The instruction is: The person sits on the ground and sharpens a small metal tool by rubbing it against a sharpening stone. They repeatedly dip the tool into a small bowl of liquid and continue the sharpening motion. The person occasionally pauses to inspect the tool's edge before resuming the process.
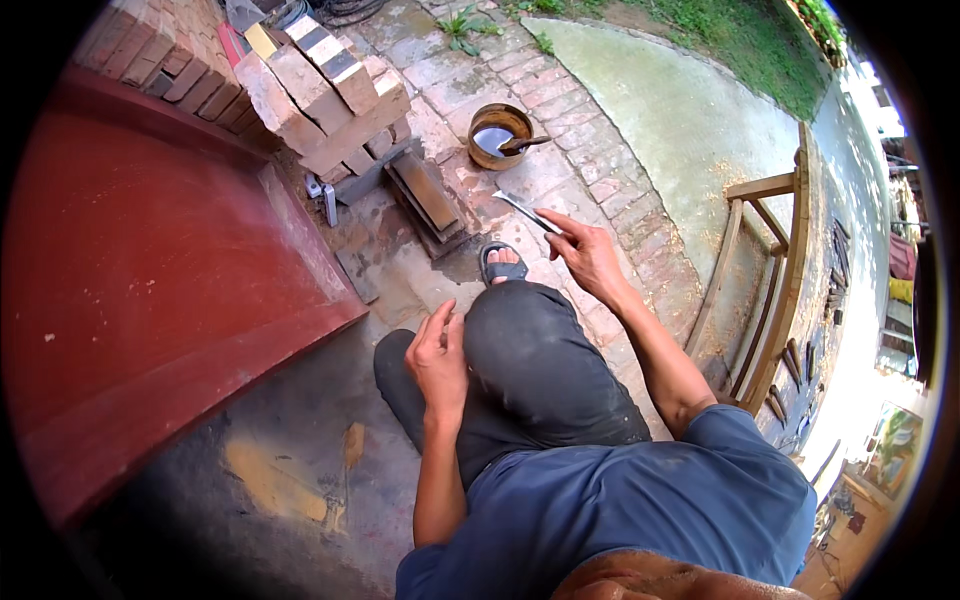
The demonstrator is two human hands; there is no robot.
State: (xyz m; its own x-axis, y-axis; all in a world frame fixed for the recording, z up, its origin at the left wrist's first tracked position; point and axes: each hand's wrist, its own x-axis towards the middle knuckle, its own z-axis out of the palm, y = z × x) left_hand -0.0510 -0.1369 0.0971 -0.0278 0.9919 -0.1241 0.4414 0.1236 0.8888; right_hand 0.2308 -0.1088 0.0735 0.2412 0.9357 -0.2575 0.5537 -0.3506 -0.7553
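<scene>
My right hand (585, 257) is closed around a slim metal chisel (522, 211), whose bright, flat end points away to the upper left. Beside my raised knee, my left hand (438, 352) hangs with loosely bent fingers and nothing visible in it. A brown sharpening stone (424, 194) rests on a block in front of me, left of my sandalled foot (503, 264). Farther off stands a round brown bowl (500, 113) of dark liquid, with a wooden-handled brush or scoop (525, 144) leaning over its rim; its working end is hard to make out.
Stacked bricks (310, 88) rise behind the stone. A large red panel (150, 270) fills the left side. To the right stands a wooden bench (792, 280) with several tools (790, 362) on it. Brick paving (560, 95) runs past a concrete strip (680, 120).
</scene>
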